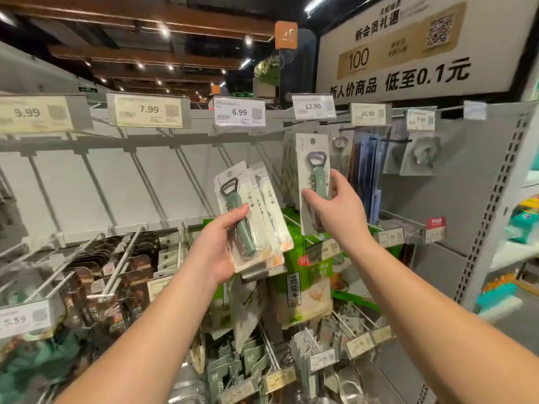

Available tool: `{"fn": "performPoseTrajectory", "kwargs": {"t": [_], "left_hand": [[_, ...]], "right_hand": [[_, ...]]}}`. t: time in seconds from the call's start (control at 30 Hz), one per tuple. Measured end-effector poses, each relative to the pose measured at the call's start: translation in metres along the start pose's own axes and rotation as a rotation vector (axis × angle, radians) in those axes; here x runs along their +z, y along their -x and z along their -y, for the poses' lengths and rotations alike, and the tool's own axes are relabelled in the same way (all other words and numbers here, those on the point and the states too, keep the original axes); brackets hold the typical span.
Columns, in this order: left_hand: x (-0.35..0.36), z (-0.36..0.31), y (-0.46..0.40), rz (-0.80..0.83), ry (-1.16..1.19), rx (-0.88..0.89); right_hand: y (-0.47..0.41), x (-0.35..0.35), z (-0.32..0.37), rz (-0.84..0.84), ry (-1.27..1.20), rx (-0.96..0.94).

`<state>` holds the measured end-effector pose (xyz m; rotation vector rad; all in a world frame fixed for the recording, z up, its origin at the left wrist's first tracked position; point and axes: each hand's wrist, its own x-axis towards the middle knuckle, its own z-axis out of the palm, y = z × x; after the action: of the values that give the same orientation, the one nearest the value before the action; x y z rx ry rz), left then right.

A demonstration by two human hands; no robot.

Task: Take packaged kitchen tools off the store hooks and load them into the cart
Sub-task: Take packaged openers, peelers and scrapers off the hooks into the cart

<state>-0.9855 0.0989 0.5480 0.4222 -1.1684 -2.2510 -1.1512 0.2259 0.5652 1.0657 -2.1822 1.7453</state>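
Your left hand point(224, 246) is up in front of the display, thumb across the front and fingers point(230, 271) curled behind a fanned stack of packs point(256, 228). The front pack shows a green-handled bottle opener point(237, 211) on a pale card; behind it sit at least two more cards, tilted to the right, off the hooks and clear of the rack.

Your right hand point(335, 205) is at the next bunch, the hanging opener pack point(313, 170). Your thumb presses the left edge of the card low down, your fingers point(335, 177) reach up along its right edge, so you are pinching that front pack between them. It hangs upright under the 12.90 price tag point(313, 106), with more of the same cards stacked right behind it on the hook.

To the left, the tags read 6.99 point(239, 111) and 7.99 point(148, 109), above bare angled hooks point(145, 182) against the white back panel. Below your arms, lower hooks carry dark packs point(116, 275) on the left and a green bag point(303, 287) in the middle. The cart is out of view.
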Motion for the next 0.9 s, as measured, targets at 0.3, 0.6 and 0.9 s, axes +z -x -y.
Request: {"fn": "performPoseTrajectory", "kwargs": {"t": [0.3, 0.6, 0.9], "left_hand": [[-0.009, -0.011, -0.015, -0.019, -0.005, -0.014], [-0.013, -0.015, -0.022, 0.004, 0.008, -0.039], [-0.016, -0.018, -0.028, -0.029, -0.006, 0.008]], "right_hand": [[-0.021, 0.017, 0.009, -0.087, 0.018, -0.048], [-0.042, 0.025, 0.006, -0.096, 0.046, -0.041], [-0.065, 0.052, -0.01, -0.039, 0.117, -0.047]]}}
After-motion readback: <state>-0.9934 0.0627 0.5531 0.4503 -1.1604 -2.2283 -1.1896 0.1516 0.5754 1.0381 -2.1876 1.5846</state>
